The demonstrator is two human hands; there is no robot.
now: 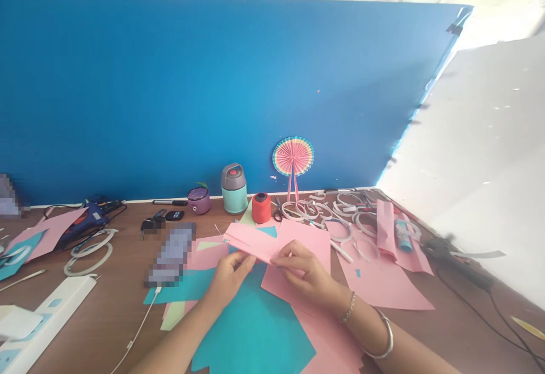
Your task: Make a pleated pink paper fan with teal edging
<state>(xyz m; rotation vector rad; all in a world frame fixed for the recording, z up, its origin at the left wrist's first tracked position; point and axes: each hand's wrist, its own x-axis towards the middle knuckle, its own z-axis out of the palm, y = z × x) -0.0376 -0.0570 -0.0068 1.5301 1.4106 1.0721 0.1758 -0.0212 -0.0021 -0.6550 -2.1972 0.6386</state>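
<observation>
A folded strip of pink paper is pinched between my two hands above the table. My left hand grips its near edge with thumb and fingers. At the strip's right end, my right hand has its fingers closed on the paper; a chain bracelet and a silver bangle circle that wrist. Beneath my hands lies a teal sheet, overlapping pink sheets on the right. More teal, pink and pale green sheets stick out on the left.
A phone with a cable, a purple cup, a turquoise flask, a red container, scissors and rolled white strips stand or lie behind. A paper fan leans at the blue partition. A power strip lies left.
</observation>
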